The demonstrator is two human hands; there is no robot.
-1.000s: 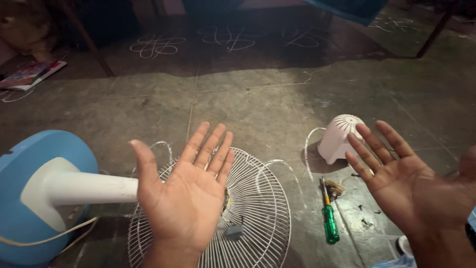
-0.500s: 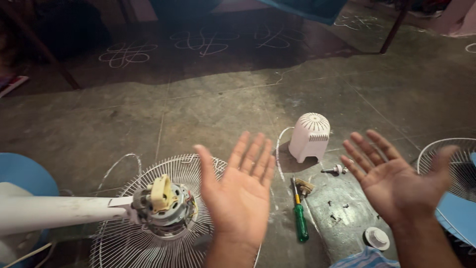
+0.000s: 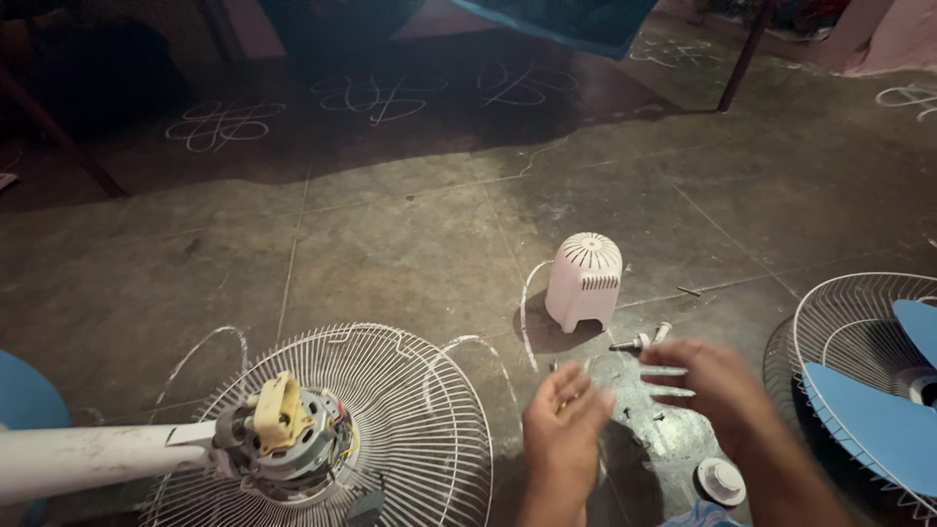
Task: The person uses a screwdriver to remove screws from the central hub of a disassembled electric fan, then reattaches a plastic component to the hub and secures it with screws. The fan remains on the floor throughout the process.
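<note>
Low in the frame's centre, the left hand (image 3: 563,429) and right hand (image 3: 708,385) have turned from open, palm-up poses to blurred, loosely curled fingers moving down toward the small parts (image 3: 639,342) on the floor; neither visibly grips anything. Just above stands the white motor cover (image 3: 584,280). At lower left lies the bared fan motor (image 3: 288,434) on its wire guard (image 3: 429,410); a blue-bladed guard (image 3: 869,390) sits right.

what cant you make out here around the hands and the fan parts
- Head view: left hand and right hand are motion-blurred; whether either holds anything is unclear.
- Floor under the hands: covered by them.
- Blue fan blade and its wire guard: cut off by the right edge.
- Small parts near the white motor cover: too small to identify.
</note>
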